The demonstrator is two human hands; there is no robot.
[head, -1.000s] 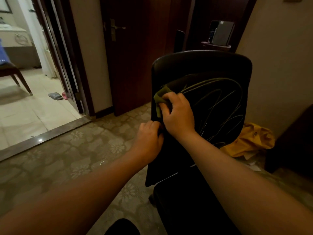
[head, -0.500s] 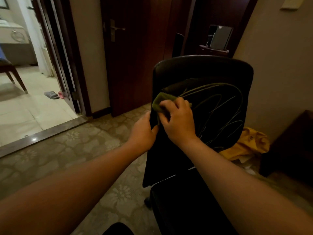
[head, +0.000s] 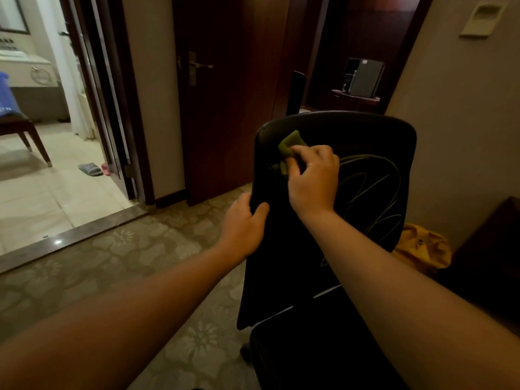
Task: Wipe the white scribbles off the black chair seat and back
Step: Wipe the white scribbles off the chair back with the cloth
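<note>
Head view: right grip [head: 313, 178] pinching green cloth [head: 289, 146] against scribbled chair back [head: 365, 153], left grip [head: 244, 220] clasping its edge.

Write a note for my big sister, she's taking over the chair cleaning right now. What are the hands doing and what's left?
Left hand: gripping the left edge of the black chair back, steadying it.
Right hand: pressing a green cloth against the chair back's upper left.
Done: the patch near the cloth looks free of marks.
Left: white scribbles loop across the middle and right of the back, with a few lower down. The seat is too dark to judge, so check it afterwards.
</note>
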